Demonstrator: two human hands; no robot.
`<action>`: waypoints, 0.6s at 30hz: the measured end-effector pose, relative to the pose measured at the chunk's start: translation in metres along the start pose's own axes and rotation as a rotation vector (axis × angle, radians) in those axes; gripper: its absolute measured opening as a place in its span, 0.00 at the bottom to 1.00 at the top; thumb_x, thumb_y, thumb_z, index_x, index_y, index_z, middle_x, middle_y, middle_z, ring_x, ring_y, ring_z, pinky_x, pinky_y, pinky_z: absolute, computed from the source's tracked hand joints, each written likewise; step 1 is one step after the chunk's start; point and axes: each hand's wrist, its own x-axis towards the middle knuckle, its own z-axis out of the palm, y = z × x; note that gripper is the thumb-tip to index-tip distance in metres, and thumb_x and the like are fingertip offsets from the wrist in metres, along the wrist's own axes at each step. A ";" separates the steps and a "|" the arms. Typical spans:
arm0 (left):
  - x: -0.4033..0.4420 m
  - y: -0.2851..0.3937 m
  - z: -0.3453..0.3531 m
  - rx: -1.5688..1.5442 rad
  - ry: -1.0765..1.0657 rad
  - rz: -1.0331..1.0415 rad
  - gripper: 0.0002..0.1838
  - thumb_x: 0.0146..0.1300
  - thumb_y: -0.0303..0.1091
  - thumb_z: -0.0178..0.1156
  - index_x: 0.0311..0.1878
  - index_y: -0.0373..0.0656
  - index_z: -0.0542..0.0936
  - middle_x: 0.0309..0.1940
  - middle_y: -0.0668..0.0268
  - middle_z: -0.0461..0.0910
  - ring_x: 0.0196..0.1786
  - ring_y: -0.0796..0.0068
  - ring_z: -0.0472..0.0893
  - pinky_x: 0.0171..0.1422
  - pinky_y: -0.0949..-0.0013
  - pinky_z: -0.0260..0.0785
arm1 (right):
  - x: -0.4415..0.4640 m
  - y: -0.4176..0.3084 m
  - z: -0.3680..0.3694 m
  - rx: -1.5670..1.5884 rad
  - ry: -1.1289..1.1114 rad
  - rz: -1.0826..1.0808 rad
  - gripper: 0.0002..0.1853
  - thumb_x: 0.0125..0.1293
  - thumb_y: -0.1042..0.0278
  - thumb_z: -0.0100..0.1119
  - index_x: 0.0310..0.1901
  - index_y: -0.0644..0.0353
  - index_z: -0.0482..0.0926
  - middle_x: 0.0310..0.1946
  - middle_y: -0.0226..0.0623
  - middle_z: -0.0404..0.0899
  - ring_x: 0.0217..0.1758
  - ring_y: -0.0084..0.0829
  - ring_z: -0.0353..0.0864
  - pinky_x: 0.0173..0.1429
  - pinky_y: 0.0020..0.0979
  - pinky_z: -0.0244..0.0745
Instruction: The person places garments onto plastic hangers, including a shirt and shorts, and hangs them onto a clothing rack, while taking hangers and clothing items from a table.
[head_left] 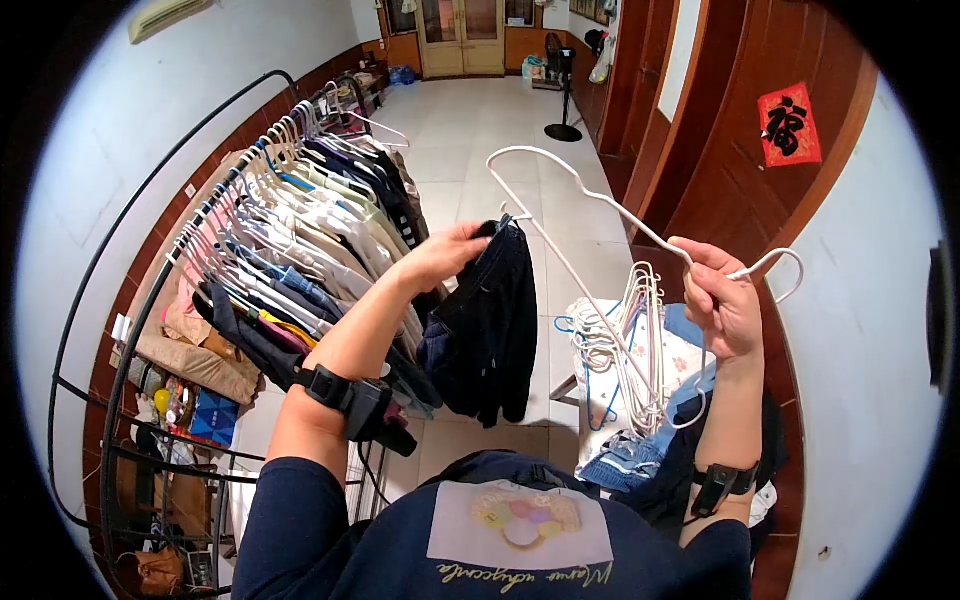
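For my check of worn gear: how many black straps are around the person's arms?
2: one strap around the left forearm, the other strap around the right forearm. Any under the sleeves would be hidden.

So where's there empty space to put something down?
There's bare floor between the hanging clothes and the brown doors, this side of the fan. A thin strip of floor shows between the dark clothes and the hanger pile. It's crowded along the hanging clothes and on that pile.

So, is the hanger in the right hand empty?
Empty: the white hanger in the right hand has no clothes over its bars.
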 end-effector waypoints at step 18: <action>-0.017 0.091 0.034 0.993 0.687 0.316 0.14 0.58 0.34 0.56 0.42 0.33 0.81 0.35 0.43 0.82 0.43 0.42 0.81 0.53 0.52 0.72 | -0.027 0.027 -0.007 -0.365 0.173 0.182 0.16 0.63 0.81 0.51 0.50 0.69 0.82 0.25 0.32 0.79 0.25 0.14 0.75 0.28 0.15 0.66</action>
